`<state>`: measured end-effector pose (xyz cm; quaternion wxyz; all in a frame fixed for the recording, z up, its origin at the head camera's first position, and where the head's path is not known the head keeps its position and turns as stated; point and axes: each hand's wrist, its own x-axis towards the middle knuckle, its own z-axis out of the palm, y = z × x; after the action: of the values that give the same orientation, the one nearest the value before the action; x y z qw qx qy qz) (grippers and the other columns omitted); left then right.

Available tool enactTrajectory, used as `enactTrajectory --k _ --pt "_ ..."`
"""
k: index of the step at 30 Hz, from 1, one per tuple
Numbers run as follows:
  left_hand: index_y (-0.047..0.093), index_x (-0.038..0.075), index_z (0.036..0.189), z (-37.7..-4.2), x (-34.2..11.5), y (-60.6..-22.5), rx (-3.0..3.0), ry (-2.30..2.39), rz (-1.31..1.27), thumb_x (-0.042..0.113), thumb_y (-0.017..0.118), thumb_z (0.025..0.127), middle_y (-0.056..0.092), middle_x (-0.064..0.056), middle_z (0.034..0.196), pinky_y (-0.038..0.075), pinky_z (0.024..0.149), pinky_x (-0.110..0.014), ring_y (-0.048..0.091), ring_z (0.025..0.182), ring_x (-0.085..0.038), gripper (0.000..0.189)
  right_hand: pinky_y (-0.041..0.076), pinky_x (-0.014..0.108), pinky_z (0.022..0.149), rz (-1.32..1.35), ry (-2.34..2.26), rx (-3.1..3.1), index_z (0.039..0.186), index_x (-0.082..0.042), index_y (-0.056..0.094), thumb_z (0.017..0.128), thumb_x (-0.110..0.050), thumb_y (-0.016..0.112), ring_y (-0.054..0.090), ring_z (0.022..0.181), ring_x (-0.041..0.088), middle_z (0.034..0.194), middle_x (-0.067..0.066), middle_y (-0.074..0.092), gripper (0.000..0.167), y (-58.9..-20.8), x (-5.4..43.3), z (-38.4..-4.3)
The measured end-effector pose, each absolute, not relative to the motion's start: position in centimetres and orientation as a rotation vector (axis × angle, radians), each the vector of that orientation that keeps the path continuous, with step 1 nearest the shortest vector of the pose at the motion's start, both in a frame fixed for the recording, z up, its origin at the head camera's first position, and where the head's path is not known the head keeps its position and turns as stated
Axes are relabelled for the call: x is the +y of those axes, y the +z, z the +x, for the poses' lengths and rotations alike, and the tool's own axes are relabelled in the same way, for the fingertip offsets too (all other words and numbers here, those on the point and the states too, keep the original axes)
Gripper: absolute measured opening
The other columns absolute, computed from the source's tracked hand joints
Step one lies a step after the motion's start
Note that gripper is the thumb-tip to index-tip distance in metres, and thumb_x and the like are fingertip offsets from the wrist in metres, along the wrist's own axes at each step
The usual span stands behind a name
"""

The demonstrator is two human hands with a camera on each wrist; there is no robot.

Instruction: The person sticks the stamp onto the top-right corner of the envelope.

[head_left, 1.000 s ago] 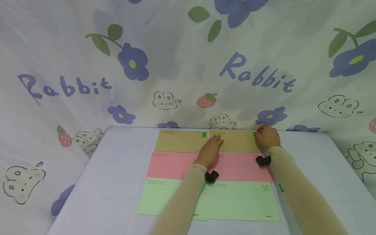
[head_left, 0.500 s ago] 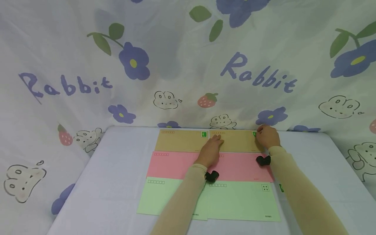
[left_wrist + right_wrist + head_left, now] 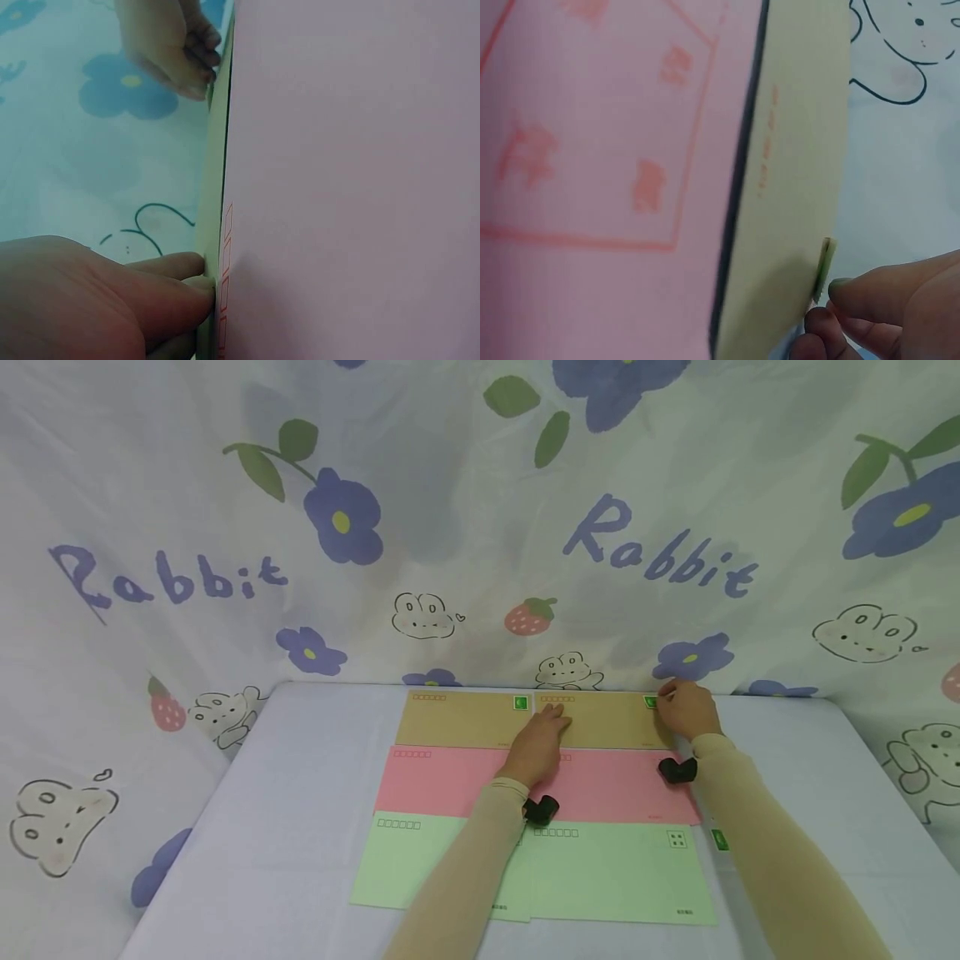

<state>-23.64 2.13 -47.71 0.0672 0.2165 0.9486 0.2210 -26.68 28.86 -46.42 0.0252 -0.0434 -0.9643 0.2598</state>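
Note:
My left hand [image 3: 534, 747] rests on the right brown envelope [image 3: 611, 722], its fingers spread near the printed boxes. At that envelope's top right corner lies a small green stamp [image 3: 650, 702]. My right hand [image 3: 688, 708] pinches the stamp's edge with curled fingers. In the right wrist view, the thumb [image 3: 870, 292] meets the stamp [image 3: 824, 270] at its near end; the exact contact is partly hidden. A left brown envelope [image 3: 461, 722] bears another green stamp [image 3: 521, 702] in its top right corner. The left wrist view shows the left hand [image 3: 112, 300] along the brown envelope's edge.
Two pink envelopes [image 3: 431, 781] and two green envelopes [image 3: 622, 872] lie in rows nearer me, partly under my forearms. Another green stamp [image 3: 720, 839] sits on the white table [image 3: 270, 827] beside the right sleeve. A patterned cloth [image 3: 450, 527] hangs behind the table.
My right hand has shifted slightly to the right, uncovering more of the stamp at the corner. The left hand stays in place.

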Motion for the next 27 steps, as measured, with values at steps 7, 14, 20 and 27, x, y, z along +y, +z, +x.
enactTrajectory --k 7,14,20,27 --pt "0.057 0.007 0.142 -23.6 2.1 -47.8 2.859 0.662 0.642 -0.009 0.049 0.097 0.040 -0.006 0.158 0.020 0.122 -0.034 0.028 0.150 -0.021 0.049 0.053 0.053 0.073 -0.093 0.802 -2.953 0.109 0.008 0.067 0.096 -0.015 0.052 0.066 0.086 0.043 0.100 0.027 0.070 0.030 -45.5 28.9 -26.0" --pt "0.056 0.007 0.143 -23.7 2.2 -47.9 2.863 0.641 0.650 -0.011 0.052 0.094 0.039 -0.006 0.159 0.020 0.122 -0.033 0.028 0.150 -0.021 0.052 0.054 0.046 0.061 -0.031 0.805 -2.921 0.109 0.010 0.065 0.098 -0.014 0.053 0.067 0.071 0.035 0.097 0.028 0.070 0.030 -44.7 29.1 -25.3" --pt "0.057 0.007 0.142 -23.7 2.4 -47.7 2.878 0.597 0.653 -0.011 0.055 0.093 0.040 -0.007 0.158 0.021 0.122 -0.034 0.029 0.150 -0.023 0.052 0.049 0.039 0.053 0.021 0.784 -2.881 0.106 0.010 0.066 0.097 -0.012 0.056 0.062 0.060 0.028 0.089 0.026 0.070 0.026 -43.9 29.0 -24.8" --pt "0.059 0.007 0.140 -23.6 2.4 -47.6 2.897 0.590 0.668 -0.011 0.057 0.092 0.041 -0.008 0.158 0.022 0.122 -0.035 0.030 0.149 -0.024 0.051 0.045 0.034 0.050 0.095 0.768 -2.832 0.106 0.009 0.067 0.097 -0.012 0.060 0.059 0.056 0.024 0.087 0.025 0.069 0.024 -43.0 28.9 -23.8"
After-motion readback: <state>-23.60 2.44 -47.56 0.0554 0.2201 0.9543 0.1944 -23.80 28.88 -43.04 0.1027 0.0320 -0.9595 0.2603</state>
